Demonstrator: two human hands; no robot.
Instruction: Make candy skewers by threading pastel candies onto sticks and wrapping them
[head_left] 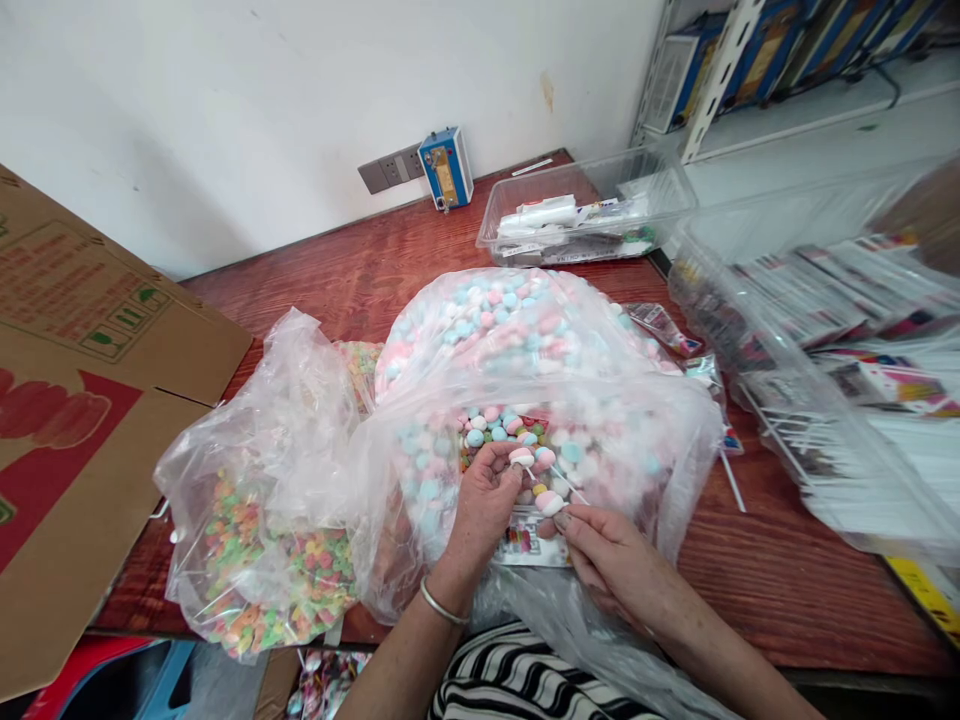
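My left hand (480,505), with a bracelet on its wrist, pinches a small pink-and-white marshmallow (521,457) between thumb and fingers. Close beside it is a pink-and-blue marshmallow (544,458) with a thin white stick slanting down to the right. The fingertips of my right hand (611,555) are closed on another pink, white and yellow marshmallow (550,502). Both hands are over the mouth of a large clear plastic bag (675,420) full of pink, blue and white marshmallows (487,310). Under my hands lies a printed packet (525,541), partly covered.
To the left, a clear bag (289,370) holds colourful gummies, beside a cardboard box (97,330). A clear bin (585,205) of wrappers stands behind. On the right, another bin (787,420) holds packets and white sticks. A blue device (446,168) sits against the wall.
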